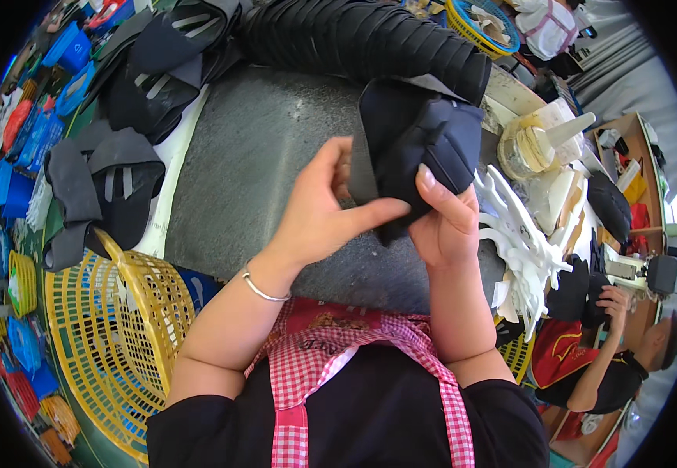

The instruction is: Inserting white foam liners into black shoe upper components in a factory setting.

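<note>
Both my hands hold a black fabric piece [424, 136] above the dark work surface [252, 156]. It looks like a soft, folded or cupped pouch shape with a grey-black edge. My left hand [315, 207] grips its left side; the thumb reaches across its lower edge and the other fingers are partly hidden behind it. My right hand [446, 218] pinches the lower right part, thumb on top and fingers underneath. Beyond the piece lies a long overlapping row of similar black pieces [354, 39].
More black pieces with pale strips [124, 175] lie at the left edge. A yellow plastic basket [142, 300] stands at lower left. To the right are a glue-like jar with a brush [532, 147] and a pile of white curved parts [519, 242]. A co-worker [611, 355] sits at far right.
</note>
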Action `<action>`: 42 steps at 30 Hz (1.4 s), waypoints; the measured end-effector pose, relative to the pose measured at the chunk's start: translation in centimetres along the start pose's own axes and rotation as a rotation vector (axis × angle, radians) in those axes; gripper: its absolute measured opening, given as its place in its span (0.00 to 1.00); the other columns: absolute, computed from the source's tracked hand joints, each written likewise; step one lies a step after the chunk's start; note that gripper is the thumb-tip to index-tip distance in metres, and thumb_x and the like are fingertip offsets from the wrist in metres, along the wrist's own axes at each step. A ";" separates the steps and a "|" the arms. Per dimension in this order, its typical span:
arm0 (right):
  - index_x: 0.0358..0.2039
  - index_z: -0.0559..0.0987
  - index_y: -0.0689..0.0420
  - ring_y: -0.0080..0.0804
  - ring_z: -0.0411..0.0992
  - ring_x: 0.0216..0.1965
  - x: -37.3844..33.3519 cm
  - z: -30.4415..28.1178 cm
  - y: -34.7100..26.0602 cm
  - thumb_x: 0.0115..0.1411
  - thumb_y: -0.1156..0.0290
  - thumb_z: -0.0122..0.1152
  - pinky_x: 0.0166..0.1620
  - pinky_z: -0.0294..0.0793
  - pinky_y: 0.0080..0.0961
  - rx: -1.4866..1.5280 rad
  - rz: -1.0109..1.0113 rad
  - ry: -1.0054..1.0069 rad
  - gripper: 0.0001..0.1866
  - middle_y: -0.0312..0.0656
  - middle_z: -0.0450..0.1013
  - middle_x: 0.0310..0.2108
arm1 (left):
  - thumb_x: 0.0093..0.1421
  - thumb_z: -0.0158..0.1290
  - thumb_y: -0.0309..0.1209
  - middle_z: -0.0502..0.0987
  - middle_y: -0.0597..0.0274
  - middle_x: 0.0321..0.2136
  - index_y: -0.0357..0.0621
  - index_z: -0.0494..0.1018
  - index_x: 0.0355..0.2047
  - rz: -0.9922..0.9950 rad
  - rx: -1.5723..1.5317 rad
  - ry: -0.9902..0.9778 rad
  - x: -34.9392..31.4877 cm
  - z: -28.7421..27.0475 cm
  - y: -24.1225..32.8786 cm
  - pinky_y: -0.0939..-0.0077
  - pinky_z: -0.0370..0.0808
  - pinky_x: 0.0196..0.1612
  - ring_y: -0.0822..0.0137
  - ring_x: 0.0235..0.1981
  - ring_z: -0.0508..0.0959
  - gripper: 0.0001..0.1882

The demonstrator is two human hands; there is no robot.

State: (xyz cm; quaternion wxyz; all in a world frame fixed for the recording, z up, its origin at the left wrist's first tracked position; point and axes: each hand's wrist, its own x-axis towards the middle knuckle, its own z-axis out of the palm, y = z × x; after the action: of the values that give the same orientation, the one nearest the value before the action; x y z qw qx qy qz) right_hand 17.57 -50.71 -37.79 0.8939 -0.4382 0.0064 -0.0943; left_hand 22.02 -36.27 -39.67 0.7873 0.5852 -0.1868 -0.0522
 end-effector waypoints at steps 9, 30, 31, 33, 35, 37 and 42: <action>0.61 0.68 0.62 0.38 0.72 0.56 1.4 -0.3 -1.1 0.60 0.73 0.63 0.60 0.70 0.35 0.137 0.105 0.051 0.29 0.47 0.71 0.56 | 0.69 0.52 0.33 0.81 0.64 0.40 0.34 0.77 0.47 -0.141 0.060 -0.265 0.9 -4.0 0.7 0.81 0.73 0.46 0.78 0.40 0.76 0.14; 0.59 0.68 0.66 0.33 0.75 0.50 -2.1 0.3 1.1 0.67 0.72 0.55 0.52 0.75 0.29 -0.085 0.223 -0.191 0.21 0.45 0.75 0.49 | 0.69 0.52 0.35 0.78 0.65 0.25 0.38 0.74 0.36 0.123 0.390 -0.057 3.3 -2.3 0.0 0.77 0.71 0.32 0.77 0.27 0.74 0.12; 0.58 0.69 0.66 0.36 0.76 0.49 -2.4 -0.1 1.3 0.67 0.73 0.55 0.51 0.77 0.32 -0.049 0.246 -0.181 0.20 0.47 0.75 0.48 | 0.69 0.52 0.35 0.78 0.65 0.25 0.38 0.74 0.36 0.122 0.391 -0.056 3.2 -2.0 -0.4 0.77 0.71 0.32 0.77 0.27 0.74 0.12; 0.58 0.69 0.66 0.37 0.77 0.49 -3.0 -0.4 1.4 0.67 0.73 0.55 0.51 0.78 0.33 -0.025 0.257 -0.160 0.20 0.48 0.75 0.48 | 0.68 0.51 0.33 0.76 0.41 0.23 0.36 0.71 0.36 0.156 0.411 -0.098 2.7 -1.4 -0.7 0.63 0.73 0.28 0.40 0.28 0.79 0.11; 0.58 0.69 0.66 0.38 0.77 0.48 -3.4 -0.6 1.4 0.66 0.72 0.55 0.51 0.78 0.35 -0.001 0.269 -0.136 0.21 0.49 0.75 0.48 | 0.66 0.53 0.35 0.77 0.47 0.26 0.38 0.72 0.35 0.161 0.587 -0.141 3.1 -1.9 -0.7 0.66 0.74 0.30 0.49 0.27 0.79 0.11; 0.58 0.68 0.66 0.40 0.77 0.49 -3.3 -0.9 1.4 0.66 0.71 0.55 0.52 0.79 0.38 0.033 0.292 -0.085 0.22 0.50 0.75 0.49 | 0.65 0.55 0.36 0.79 0.54 0.29 0.40 0.72 0.34 0.168 0.757 -0.199 3.1 -2.2 0.1 0.70 0.74 0.32 0.57 0.26 0.78 0.11; 0.60 0.67 0.65 0.42 0.77 0.49 -2.0 -1.3 0.5 0.67 0.71 0.52 0.53 0.78 0.39 0.104 0.143 0.004 0.22 0.50 0.74 0.51 | 0.51 0.62 0.35 0.76 0.61 0.49 0.50 0.76 0.51 0.725 0.909 -0.134 2.6 -3.3 4.3 0.62 0.67 0.53 0.59 0.46 0.76 0.25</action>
State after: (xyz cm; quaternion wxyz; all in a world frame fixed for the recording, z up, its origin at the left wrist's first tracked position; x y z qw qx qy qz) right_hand 15.56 -51.12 -39.13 0.9198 -0.3896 0.0343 -0.0312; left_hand 24.98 -32.68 -35.82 0.4114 0.7583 -0.4281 0.2691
